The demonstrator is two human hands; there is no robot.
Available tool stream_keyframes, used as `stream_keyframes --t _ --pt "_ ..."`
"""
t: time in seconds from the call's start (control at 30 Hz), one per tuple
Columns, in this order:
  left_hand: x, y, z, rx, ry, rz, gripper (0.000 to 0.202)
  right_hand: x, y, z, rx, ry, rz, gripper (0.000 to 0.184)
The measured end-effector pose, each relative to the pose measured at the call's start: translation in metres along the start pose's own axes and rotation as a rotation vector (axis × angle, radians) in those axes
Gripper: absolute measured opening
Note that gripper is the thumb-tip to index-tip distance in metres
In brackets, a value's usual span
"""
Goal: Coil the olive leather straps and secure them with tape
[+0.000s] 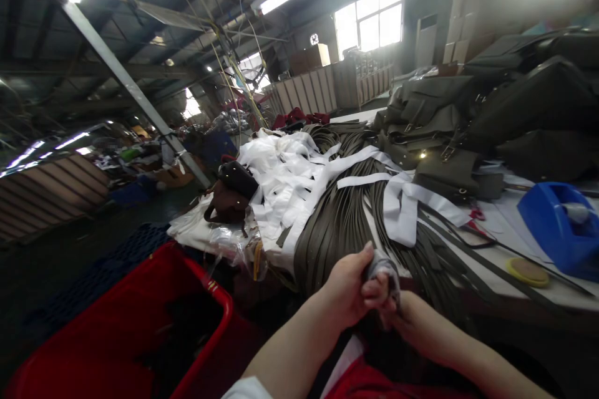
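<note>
My left hand (350,285) and my right hand (403,310) meet in front of my body, at the table's near edge. Between them is a crumpled grey cloth (384,263), wrapped about the fingers. Both hands are closed on it, and some fingertips are hidden in its folds. Just beyond the hands, a thick bundle of dark olive straps (322,243) hangs over the edge. White strips (400,215) lie across these straps, and a heap of white material (276,168) spreads to their left.
A red bin (112,318) stands at the lower left. Dark olive bags (430,112) are piled on the right of the table, near a blue tape dispenser (559,224) and a yellow round disc (527,271). Brown and black bags (231,196) sit at the left edge.
</note>
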State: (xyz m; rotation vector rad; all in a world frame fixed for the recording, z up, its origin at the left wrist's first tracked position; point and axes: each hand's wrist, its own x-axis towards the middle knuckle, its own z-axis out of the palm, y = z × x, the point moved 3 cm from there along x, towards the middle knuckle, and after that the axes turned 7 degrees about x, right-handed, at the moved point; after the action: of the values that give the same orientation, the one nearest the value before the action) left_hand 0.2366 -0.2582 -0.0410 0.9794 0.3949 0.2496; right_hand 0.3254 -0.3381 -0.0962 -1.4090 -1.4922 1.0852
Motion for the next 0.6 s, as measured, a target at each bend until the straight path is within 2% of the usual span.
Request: stream_keyframes --t 0.07,0.13,0.2,0.27,0.33,0.37,0.43,0.5,0.53,0.6 --pt "0.002 0.017 -0.004 -0.051 0.063 0.151 0.051 -0.010 -0.014 0.019 0.097 -0.224 0.023 0.039" --pt "0.003 0.033 -0.015 0.071 0.229 0.448 0.046 -0.024 -0.031 0.026 0.178 -0.376 -0.008 0.033" --pt "0.002 0.040 -0.025 0.440 0.386 0.726 0.046 -0.038 -0.044 0.016 0.260 -0.392 -0.030 0.035" --pt "0.000 0.034 -0.030 0.904 0.409 0.846 0.052 -0.046 -0.048 -0.008 0.368 -0.281 -0.014 0.043" --pt "-0.001 0.020 -0.032 1.246 0.332 0.806 0.057 -0.046 -0.045 -0.041 0.445 -0.114 0.025 0.053" --pt "-0.002 0.012 -0.032 1.344 0.294 0.759 0.058 -0.044 -0.042 -0.059 0.435 -0.026 0.052 0.057" --pt "-0.004 -0.001 -0.032 1.403 0.249 0.607 0.062 -0.037 -0.034 -0.090 0.256 0.179 0.089 0.060" --pt "-0.004 -0.009 -0.030 1.275 0.252 0.404 0.068 -0.029 -0.028 -0.110 -0.042 0.412 0.055 0.053" --pt "-0.003 -0.012 -0.029 1.150 0.263 0.298 0.071 -0.026 -0.026 -0.113 -0.175 0.499 0.000 0.050" --pt "-0.001 -0.017 -0.026 0.838 0.279 0.122 0.072 -0.020 -0.022 -0.102 -0.320 0.537 -0.148 0.056"
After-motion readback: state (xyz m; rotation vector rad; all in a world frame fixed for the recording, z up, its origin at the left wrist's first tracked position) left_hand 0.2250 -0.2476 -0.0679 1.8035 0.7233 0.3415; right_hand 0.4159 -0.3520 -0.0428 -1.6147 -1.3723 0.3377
